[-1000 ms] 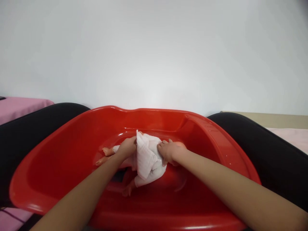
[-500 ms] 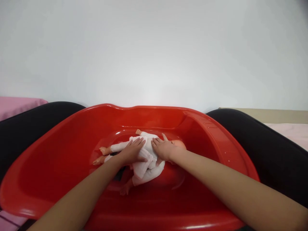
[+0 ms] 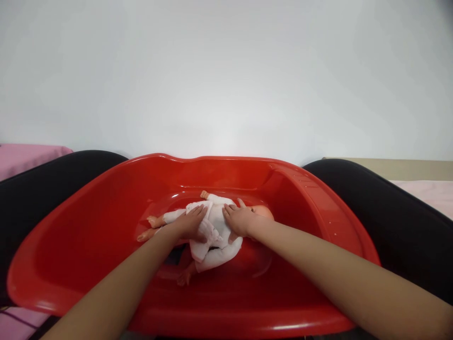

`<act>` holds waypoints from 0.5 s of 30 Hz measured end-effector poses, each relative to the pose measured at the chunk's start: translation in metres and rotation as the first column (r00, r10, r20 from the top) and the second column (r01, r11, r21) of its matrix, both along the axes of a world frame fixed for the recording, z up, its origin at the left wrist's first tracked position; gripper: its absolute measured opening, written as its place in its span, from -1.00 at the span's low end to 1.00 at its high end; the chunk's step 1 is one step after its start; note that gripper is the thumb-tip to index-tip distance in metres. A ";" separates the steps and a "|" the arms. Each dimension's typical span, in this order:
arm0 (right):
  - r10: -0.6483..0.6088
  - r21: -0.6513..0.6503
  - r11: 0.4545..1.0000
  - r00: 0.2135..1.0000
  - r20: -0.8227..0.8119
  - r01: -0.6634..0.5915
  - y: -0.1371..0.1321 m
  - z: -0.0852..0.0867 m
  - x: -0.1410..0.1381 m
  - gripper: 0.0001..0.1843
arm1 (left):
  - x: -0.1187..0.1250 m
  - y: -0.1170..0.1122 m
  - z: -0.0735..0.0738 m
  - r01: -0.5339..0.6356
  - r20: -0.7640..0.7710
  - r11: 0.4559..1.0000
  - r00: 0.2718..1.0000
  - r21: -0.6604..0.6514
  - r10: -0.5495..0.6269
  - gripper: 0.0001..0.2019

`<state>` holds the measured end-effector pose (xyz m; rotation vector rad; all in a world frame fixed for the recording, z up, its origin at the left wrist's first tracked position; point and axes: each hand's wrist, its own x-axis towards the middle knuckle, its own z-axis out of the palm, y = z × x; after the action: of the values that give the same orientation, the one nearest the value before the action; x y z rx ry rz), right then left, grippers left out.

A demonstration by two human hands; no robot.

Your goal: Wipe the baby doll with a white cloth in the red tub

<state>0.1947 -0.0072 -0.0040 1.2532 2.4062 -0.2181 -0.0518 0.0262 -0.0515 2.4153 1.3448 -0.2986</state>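
Observation:
A baby doll [image 3: 215, 255] in white clothes lies across the bottom of a red plastic tub [image 3: 88, 236], head to the right, bare feet to the left. A white cloth [image 3: 212, 229] is spread over its trunk. My left hand [image 3: 189, 224] lies flat on the cloth over the doll's middle. My right hand [image 3: 240, 221] presses the cloth beside the doll's head [image 3: 264, 213]. Both hands rest palm down with fingers extended, touching the cloth.
The tub rests between two black-clad legs [image 3: 396, 222] at left and right. Pink fabric [image 3: 24, 156] lies at the far left, pale bedding [image 3: 424, 191] at the far right. A plain white wall fills the background.
A second ago both hands held the cloth bunched and lifted above the doll. They have since laid it down and flattened on it; the left hand has slid slightly left over the cloth.

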 end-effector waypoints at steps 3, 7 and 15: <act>-0.008 0.005 1.000 1.000 -0.012 0.009 0.002 -0.002 -0.001 0.40 | -0.008 0.006 0.003 -0.046 -0.082 0.998 0.996 -0.041 0.043 0.37; -0.016 -0.013 1.000 1.000 0.007 0.016 0.004 -0.003 -0.002 0.45 | -0.017 0.011 0.004 -0.102 -0.186 0.992 0.979 -0.069 0.087 0.39; -0.050 -0.045 0.998 0.999 -0.015 0.050 -0.001 0.010 -0.002 0.40 | -0.019 0.014 -0.004 -0.280 -0.235 0.959 0.936 -0.041 0.263 0.37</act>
<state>0.1926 -0.0082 0.0062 1.2975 2.3719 -0.2957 -0.0708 0.0401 -0.0556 2.1492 1.7135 -0.5518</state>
